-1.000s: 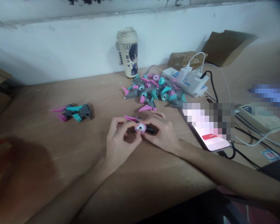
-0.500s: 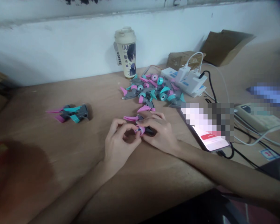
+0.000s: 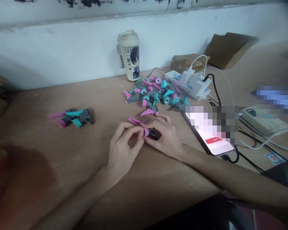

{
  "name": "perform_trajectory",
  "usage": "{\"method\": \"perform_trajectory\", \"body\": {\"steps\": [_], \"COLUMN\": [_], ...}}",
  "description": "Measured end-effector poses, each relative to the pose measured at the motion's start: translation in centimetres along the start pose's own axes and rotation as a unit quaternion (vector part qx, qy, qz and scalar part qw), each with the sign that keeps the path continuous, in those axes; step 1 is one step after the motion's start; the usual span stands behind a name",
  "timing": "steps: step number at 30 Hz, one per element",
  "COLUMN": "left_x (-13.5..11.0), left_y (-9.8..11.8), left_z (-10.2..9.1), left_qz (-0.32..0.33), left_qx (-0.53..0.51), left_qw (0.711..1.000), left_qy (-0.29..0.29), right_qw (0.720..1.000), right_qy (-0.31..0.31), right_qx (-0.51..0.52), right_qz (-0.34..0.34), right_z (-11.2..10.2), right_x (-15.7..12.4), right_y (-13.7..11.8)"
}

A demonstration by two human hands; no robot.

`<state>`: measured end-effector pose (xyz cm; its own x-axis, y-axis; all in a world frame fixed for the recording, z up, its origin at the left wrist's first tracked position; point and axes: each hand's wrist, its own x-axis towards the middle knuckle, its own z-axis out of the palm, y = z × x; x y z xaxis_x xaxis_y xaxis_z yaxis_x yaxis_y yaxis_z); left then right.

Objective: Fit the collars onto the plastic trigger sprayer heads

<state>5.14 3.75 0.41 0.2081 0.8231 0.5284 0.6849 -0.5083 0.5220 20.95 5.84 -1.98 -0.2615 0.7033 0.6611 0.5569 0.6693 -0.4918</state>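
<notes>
My right hand [image 3: 166, 135] is closed around a grey and pink trigger spray head [image 3: 146, 132], held low over the table. Its pink trigger [image 3: 135, 121] points up and to the left, and its pink collar faces my left hand [image 3: 126, 143]. The left thumb and index finger pinch together at the collar's mouth; whatever small part may sit between them is hidden. Just beyond the fingers lies a pile of similar spray heads [image 3: 156, 92] in grey with pink or teal parts. Two more spray heads, one pink [image 3: 62, 122] and one teal [image 3: 78, 121], rest side by side at the left.
A cream coffee cup [image 3: 129, 57] stands behind the pile against the wall. On the right are a white power strip [image 3: 194, 88] with chargers, a lit phone [image 3: 218, 145] on a cable, a pale box-shaped device [image 3: 266, 121] and loose cables. Brown cardboard [image 3: 228, 51] lies farther back.
My left fingertips have shifted slightly on the collar, whose mouth is now more covered. The held spray head has turned a little, its trigger tilting more upward. The right hand stays almost still.
</notes>
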Motion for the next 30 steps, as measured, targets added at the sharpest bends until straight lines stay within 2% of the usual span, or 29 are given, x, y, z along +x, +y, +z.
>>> {"method": "perform_trajectory", "body": {"steps": [3, 6, 12, 14, 17, 19, 22, 24, 27, 30], "left_x": [0.1, 0.2, 0.1, 0.4, 1.3, 1.8, 2.1, 2.0, 1.8, 1.7], "left_y": [-0.1, -0.3, -0.1, -0.5, -2.7, -5.1, -8.8, -10.7, -12.3, -13.2], "left_z": [-0.2, -0.3, -0.2, -0.7, -2.3, -3.8, -6.4, -8.2, -10.5, -11.7], "left_qz": [0.028, 0.025, -0.047, -0.054, -0.050, -0.048, -0.078, -0.081, -0.074, -0.047], "left_qx": [-0.006, 0.008, 0.032, 0.025, 0.044, 0.073, 0.118, 0.179, 0.255, 0.216], "left_qw": [1.000, 1.000, 0.995, 0.995, 0.996, 0.996, 0.990, 0.980, 0.964, 0.974], "left_qy": [-0.001, -0.013, -0.081, -0.082, -0.053, -0.022, 0.024, 0.032, 0.026, 0.042], "right_qw": [1.000, 1.000, 0.999, 0.998, 0.998, 0.999, 0.999, 0.999, 0.998, 0.998], "right_qy": [0.000, 0.000, -0.042, -0.051, -0.048, -0.041, -0.031, -0.033, -0.048, -0.061], "right_qx": [0.000, -0.001, -0.014, -0.013, -0.009, -0.009, -0.020, -0.029, -0.027, -0.023], "right_qz": [-0.004, -0.001, 0.012, 0.022, 0.030, 0.026, 0.017, 0.012, 0.005, -0.002], "right_z": [-0.1, 0.1, 0.4, 0.4, 0.5, 0.7, 0.9, 1.0, 1.0, 1.0], "right_x": [0.0, -0.2, -0.4, -0.3, -0.3, -0.4, -0.5, -0.6, -0.7, -0.8], "right_y": [-0.1, 0.0, 0.2, 0.0, -0.1, -0.1, -0.1, -0.1, -0.4, -0.6]}}
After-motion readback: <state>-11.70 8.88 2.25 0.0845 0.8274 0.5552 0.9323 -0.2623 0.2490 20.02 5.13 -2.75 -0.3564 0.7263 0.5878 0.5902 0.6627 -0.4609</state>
